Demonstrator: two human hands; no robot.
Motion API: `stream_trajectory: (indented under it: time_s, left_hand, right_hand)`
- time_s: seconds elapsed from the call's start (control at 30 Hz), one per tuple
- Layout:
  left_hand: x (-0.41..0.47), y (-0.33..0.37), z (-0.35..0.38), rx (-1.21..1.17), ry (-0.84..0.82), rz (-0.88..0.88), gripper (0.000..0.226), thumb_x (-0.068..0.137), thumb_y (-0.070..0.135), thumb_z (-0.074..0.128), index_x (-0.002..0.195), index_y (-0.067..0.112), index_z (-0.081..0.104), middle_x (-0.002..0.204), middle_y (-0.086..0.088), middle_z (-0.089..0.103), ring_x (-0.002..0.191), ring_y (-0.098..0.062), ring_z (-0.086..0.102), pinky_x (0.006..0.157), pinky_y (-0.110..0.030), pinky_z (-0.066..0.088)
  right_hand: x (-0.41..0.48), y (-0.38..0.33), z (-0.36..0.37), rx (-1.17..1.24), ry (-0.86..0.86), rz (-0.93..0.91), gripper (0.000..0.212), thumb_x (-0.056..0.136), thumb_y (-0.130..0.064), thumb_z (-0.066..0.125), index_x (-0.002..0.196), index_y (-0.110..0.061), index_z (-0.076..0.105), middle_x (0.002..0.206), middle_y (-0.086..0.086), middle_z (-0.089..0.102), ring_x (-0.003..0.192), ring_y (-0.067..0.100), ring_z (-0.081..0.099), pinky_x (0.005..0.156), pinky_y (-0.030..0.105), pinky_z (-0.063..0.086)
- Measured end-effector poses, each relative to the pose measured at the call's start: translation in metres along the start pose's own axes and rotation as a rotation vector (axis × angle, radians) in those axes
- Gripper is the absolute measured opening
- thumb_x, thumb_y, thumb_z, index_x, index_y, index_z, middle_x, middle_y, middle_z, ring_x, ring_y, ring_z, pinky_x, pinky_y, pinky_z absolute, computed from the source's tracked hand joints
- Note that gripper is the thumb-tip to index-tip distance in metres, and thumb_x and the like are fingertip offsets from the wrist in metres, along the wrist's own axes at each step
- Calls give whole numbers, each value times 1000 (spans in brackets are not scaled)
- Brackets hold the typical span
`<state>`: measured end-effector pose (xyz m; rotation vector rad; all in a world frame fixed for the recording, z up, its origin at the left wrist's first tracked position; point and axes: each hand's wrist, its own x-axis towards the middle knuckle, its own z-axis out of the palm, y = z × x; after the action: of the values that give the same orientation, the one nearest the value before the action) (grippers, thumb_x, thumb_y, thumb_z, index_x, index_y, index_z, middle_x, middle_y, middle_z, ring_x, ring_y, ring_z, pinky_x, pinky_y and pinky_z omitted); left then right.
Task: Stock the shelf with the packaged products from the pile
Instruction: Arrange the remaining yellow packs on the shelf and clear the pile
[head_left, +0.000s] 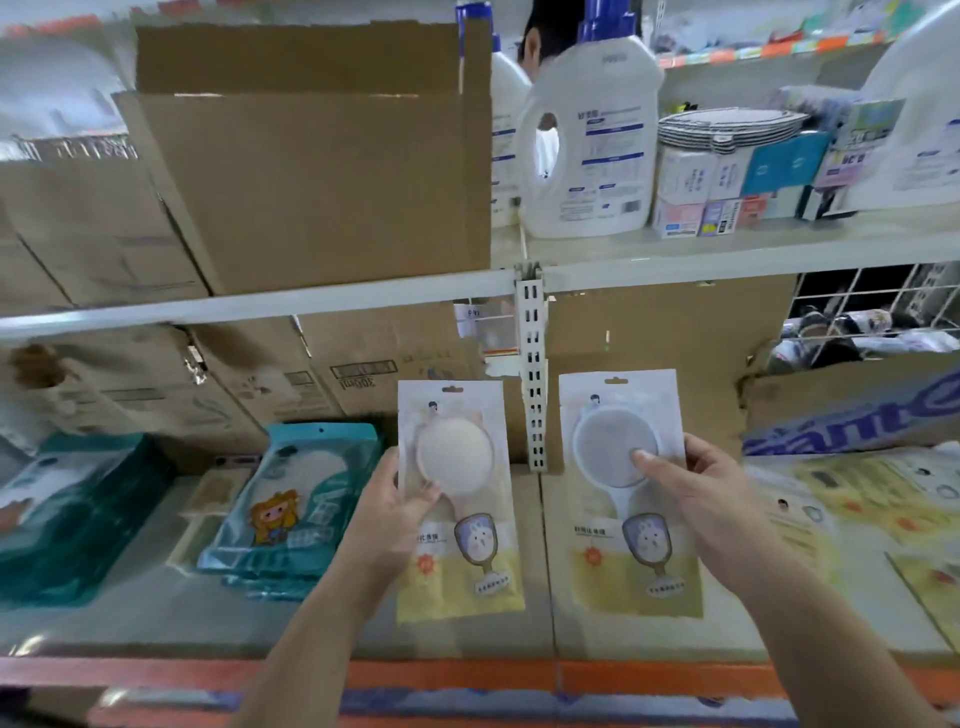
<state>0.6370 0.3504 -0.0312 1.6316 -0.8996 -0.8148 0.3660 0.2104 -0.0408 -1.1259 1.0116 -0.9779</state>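
While gripping a beige packet (467, 582) in left hand (397, 499), grey packet (623, 566) in right hand (691, 493), seemingly midway, with both yet unshelved.

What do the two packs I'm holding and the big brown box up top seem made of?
The left pack, held by the left hand, looks like glossy plastic film with a clear window: a cream pad shows through. The right pack, in the right hand, looks the same, showing a grey disc. The brown box seems matte cardboard, by its folded flaps.
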Motion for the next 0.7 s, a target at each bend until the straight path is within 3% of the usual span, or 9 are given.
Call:
stream_trajectory:
  time_s: [0.17,0.27,0.33,0.43,0.5,0.63,0.7]
  left_hand:
    - [29,-40,-29,47,35,-61,24,96,17,68,113,33,62,108,5,72,98,-13,70,85,-35,58]
    - [36,-62,-26,50,30,-120,34,92,14,72,120,28,58,111,6,66,95,-5,64,67,-15,50]
    - [40,-76,-22,21,12,-173,43,91,9,72,125,28,53,114,7,64,88,-2,64,57,-12,49]
    - [50,-96,-12,26,35,-268,40,96,10,65,129,25,48,121,4,60,81,-2,64,52,-17,51]
    - [60,-107,-4,71,77,-337,44,99,16,61,138,26,44,119,12,56,84,-9,62,56,-30,58]
    - [83,-127,12,136,96,-424,49,100,22,60,144,31,40,126,5,51,93,-18,59,75,-44,60]
    - [93,-135,21,158,75,-446,46,100,21,59,141,32,42,123,2,53,100,-23,60,85,-50,58]
  right_hand:
    - [2,15,52,-27,48,24,15,90,-9,74,105,-11,75,102,15,77,88,30,73,86,50,57]
    - [4,29,66,-88,105,66,15,90,-12,75,104,-12,75,97,11,78,84,26,73,80,45,58]
    - [5,39,71,-135,127,91,14,90,-13,75,104,-12,75,93,8,78,79,21,74,74,39,58]
    - [8,48,73,-210,133,101,9,92,-13,72,101,-13,76,87,6,78,69,13,71,62,27,56]
    - [12,54,71,-269,143,105,6,92,-14,72,96,-15,76,77,-1,75,64,8,67,55,21,53]
    - [22,73,61,-345,170,178,6,90,-16,74,95,-18,76,84,4,77,79,23,73,67,36,58]
    - [28,80,57,-372,172,215,7,91,-17,73,97,-20,76,86,5,77,81,25,74,66,37,58]
